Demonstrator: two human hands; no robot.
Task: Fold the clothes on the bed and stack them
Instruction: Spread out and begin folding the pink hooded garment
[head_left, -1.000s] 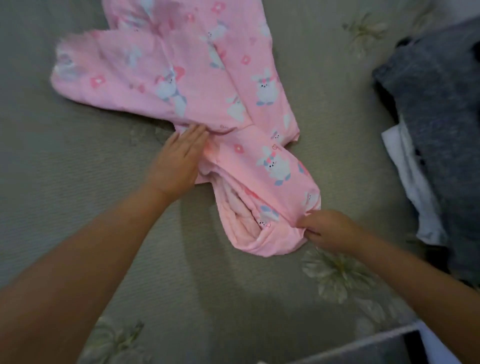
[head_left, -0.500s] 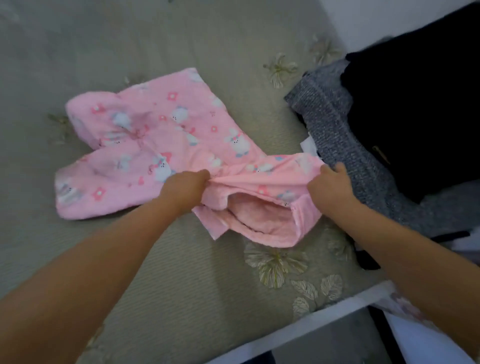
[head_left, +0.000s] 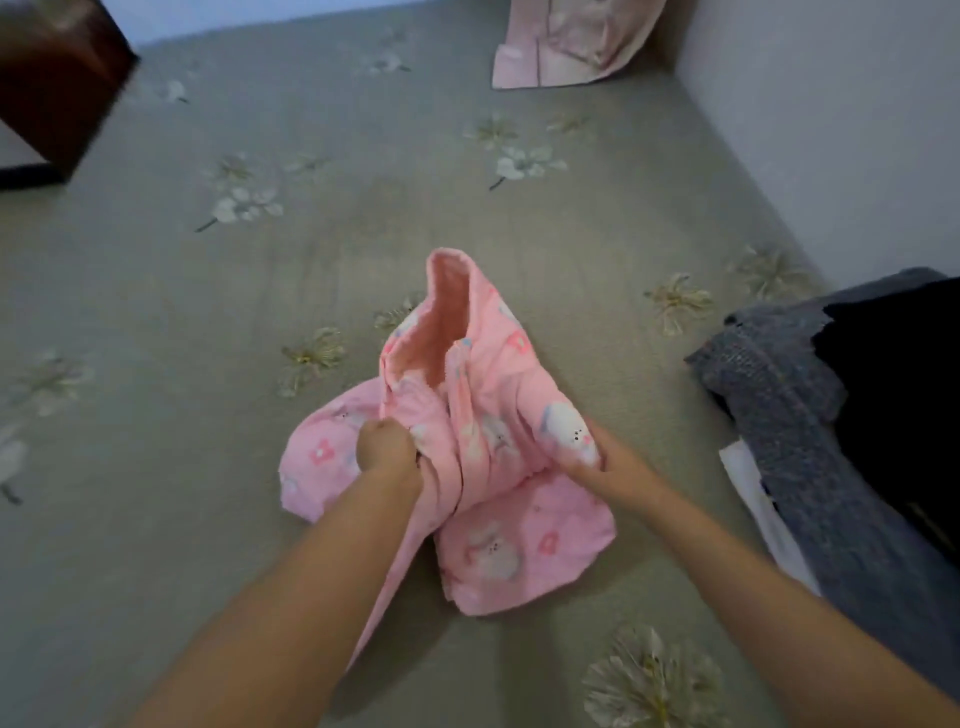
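At the upper left of the frame, the corner of a dark wooden piece of furniture (head_left: 54, 78) stood at the edge of the bed (head_left: 156, 322), whose grey-green cover with pale flower motifs stretched bare across the left half and the upper centre of the frame. In the lower centre, the pink bunny-print garment (head_left: 498, 431) lay bunched on the cover, one open end raised and showing its plain pink lining, its lower layers spread flat toward the bottom. The left hand (head_left: 387, 449) was closed in a fist on a gathered fold at the garment's left side, while the right hand (head_left: 602, 462) gripped the garment's right edge, fingers tucked under the cloth. A pink pillow (head_left: 566, 44) leaned at the top centre where the bed met the pale wall (head_left: 831, 130), which ran down the right side of the frame. At the right edge, a grey knit garment (head_left: 789, 410), a black garment (head_left: 904, 374) and a white cloth (head_left: 753, 493) lay piled together, apart from the pink garment with a strip of bare cover between.
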